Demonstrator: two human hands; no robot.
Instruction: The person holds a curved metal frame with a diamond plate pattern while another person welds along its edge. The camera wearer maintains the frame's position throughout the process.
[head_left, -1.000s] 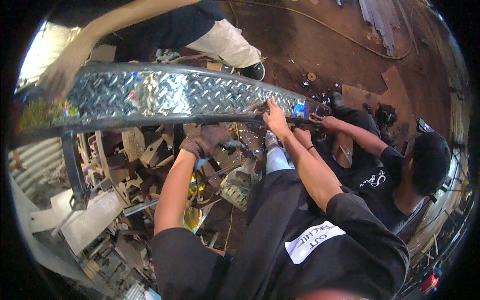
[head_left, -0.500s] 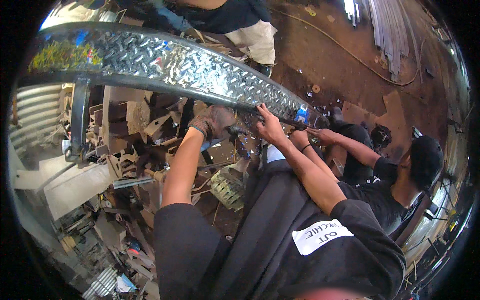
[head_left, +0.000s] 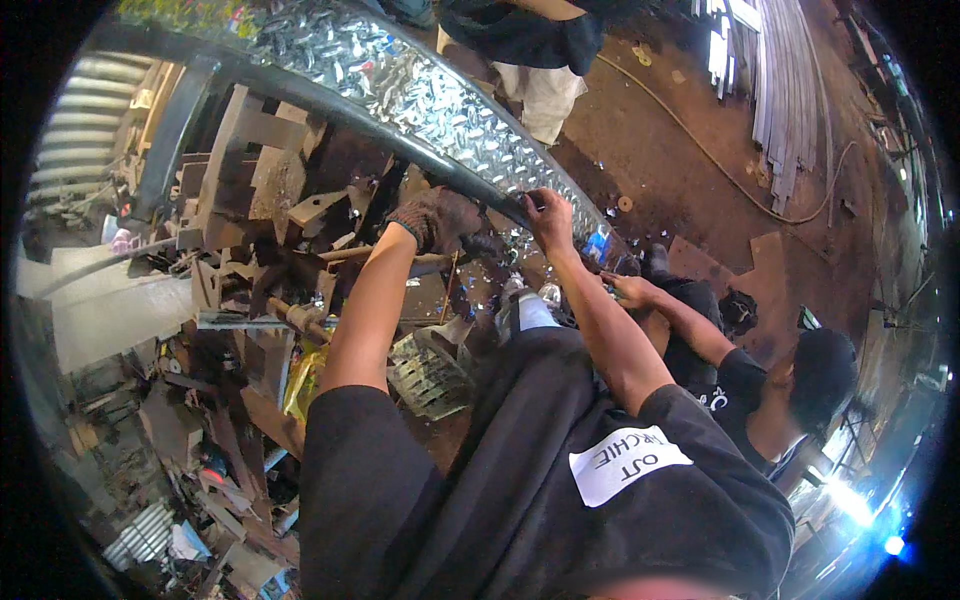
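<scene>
A long frame with a shiny diamond-plate panel (head_left: pixel 420 95) and a dark metal rail (head_left: pixel 350 122) slants from the upper left toward the middle. My left hand (head_left: pixel 445 220), in a dark knitted glove, is closed just below the rail. A dark rounded thing shows at its fingers, but I cannot make out its kind. My bare right hand (head_left: pixel 548 222) has its fingers curled at the rail farther along, where the rail narrows toward the co-worker. Part of its grip is hidden from me. A blue patch (head_left: pixel 598 242) marks the panel near that end.
A co-worker in a black shirt and cap (head_left: pixel 822 370) crouches at the right, one hand (head_left: pixel 632 292) near the frame's end. Another person (head_left: pixel 525 35) stands beyond the panel. Scrap metal (head_left: pixel 275 190) lies left; long metal bars (head_left: pixel 785 110) and a hose (head_left: pixel 690 130) lie far right.
The view has shifted, and the frame now slants more steeply. My right hand's fingers have curled in more. The co-worker's hands have drawn lower, away from the rail. A bright light shows at lower right.
</scene>
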